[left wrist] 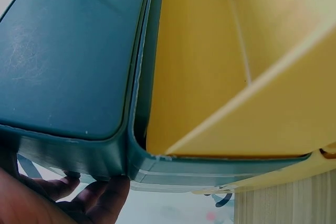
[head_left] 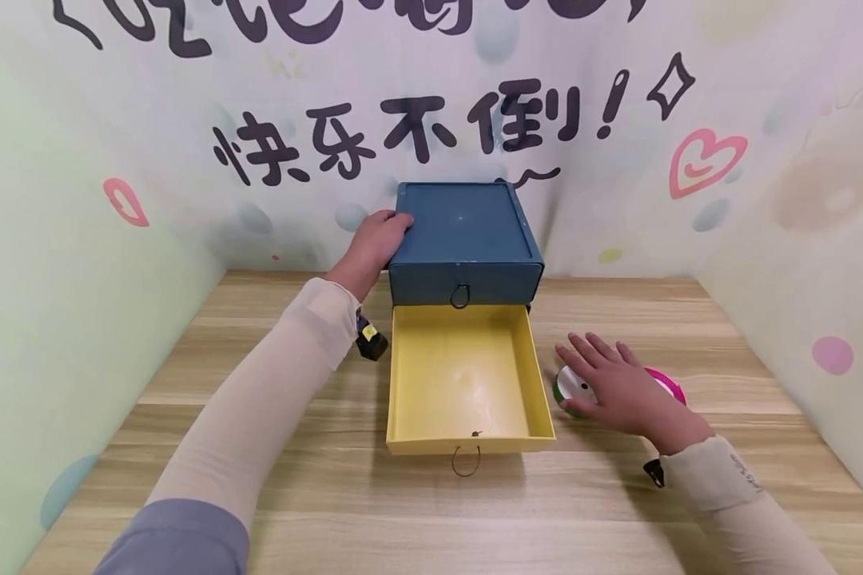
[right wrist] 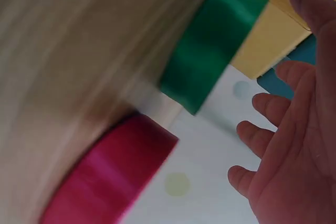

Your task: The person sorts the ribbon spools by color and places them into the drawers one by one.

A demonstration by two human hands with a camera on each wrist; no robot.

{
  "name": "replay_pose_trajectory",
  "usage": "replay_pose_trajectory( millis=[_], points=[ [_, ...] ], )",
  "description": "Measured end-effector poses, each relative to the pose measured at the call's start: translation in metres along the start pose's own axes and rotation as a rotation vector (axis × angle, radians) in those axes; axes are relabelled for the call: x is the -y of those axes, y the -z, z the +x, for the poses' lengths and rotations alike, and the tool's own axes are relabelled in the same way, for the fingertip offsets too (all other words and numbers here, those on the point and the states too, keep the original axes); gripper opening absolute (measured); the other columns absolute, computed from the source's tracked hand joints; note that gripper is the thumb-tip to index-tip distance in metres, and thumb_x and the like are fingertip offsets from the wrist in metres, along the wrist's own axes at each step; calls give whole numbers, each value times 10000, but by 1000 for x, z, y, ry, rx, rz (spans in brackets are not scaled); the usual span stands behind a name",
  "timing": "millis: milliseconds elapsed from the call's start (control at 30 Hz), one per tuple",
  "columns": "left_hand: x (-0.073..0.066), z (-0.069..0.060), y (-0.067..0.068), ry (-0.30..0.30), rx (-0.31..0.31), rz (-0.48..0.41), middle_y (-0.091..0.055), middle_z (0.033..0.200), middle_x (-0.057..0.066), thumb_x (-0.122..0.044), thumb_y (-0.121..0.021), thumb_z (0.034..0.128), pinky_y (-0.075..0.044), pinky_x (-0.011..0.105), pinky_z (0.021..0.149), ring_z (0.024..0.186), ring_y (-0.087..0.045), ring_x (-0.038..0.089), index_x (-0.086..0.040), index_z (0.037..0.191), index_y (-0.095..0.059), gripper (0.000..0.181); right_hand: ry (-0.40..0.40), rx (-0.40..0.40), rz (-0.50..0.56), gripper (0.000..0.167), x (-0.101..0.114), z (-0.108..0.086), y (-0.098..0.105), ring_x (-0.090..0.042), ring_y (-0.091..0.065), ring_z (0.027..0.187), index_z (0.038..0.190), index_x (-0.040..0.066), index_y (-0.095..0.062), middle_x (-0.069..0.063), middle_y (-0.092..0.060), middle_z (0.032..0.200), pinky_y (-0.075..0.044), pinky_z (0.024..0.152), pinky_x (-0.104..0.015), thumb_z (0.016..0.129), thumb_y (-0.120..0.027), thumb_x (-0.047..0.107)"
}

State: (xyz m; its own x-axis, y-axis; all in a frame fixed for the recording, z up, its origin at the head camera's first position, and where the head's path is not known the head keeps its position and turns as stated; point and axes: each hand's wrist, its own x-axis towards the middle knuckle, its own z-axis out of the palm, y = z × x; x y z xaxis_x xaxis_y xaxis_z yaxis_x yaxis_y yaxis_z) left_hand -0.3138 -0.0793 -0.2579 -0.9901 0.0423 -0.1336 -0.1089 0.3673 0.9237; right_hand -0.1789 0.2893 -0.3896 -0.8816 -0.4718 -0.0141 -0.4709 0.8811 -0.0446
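Note:
A blue two-tier drawer box [head_left: 463, 224] stands at the back of the table. Its upper drawer front [head_left: 424, 283] is closed, while the yellow lower drawer [head_left: 467, 375] is pulled well out with nothing stored inside. My left hand [head_left: 374, 243] holds the box's upper left side, thumb over the top edge; in the left wrist view its fingers [left wrist: 107, 198] press on the side wall. Spread out above two ribbon rolls is my right hand [head_left: 622, 391], holding nothing. The green ribbon roll [right wrist: 215, 45] and pink ribbon roll [right wrist: 115, 171] stand on edge on the table, partly hidden in the head view.
The wooden table [head_left: 316, 495] meets a printed backdrop [head_left: 295, 216] behind the box and at both sides. A thin loop handle [head_left: 466, 463] hangs from the yellow drawer front, and another loop [head_left: 460, 297] from the upper drawer.

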Motion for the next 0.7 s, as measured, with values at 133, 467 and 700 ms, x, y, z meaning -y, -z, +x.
replay_pose_trajectory(
  millis=[133, 467, 700],
  points=[
    [0, -2, -1, 0, 5, 0, -414, 1527, 89, -381, -422, 1039, -382, 417, 1092, 1313, -467, 274, -109, 1537, -367, 571, -9, 14, 2, 866, -1, 0, -6, -451, -222, 1443, 1552, 115, -352, -187, -281, 1592, -175, 1099, -689, 887, -646, 586],
    [1, -2, 0, -10, 7, -3, -407, 1533, 87, -387, -424, 1038, -381, 423, 1092, 1319, -462, 276, -112, 1542, -358, 578, -45, 42, 12, 912, -2, 0, -10, -451, -263, 1428, 1539, 129, -386, -198, -328, 1567, -174, 1094, -698, 850, -614, 680],
    [0, -1, 0, -6, 4, 1, -408, 1534, 80, -385, -420, 1040, -378, 419, 1094, 1320, -458, 269, -117, 1542, -361, 572, -57, 60, 12, 914, -2, 1, -13, -441, -292, 1418, 1536, 134, -394, -198, -363, 1549, -174, 1095, -698, 838, -634, 673]
  ],
)
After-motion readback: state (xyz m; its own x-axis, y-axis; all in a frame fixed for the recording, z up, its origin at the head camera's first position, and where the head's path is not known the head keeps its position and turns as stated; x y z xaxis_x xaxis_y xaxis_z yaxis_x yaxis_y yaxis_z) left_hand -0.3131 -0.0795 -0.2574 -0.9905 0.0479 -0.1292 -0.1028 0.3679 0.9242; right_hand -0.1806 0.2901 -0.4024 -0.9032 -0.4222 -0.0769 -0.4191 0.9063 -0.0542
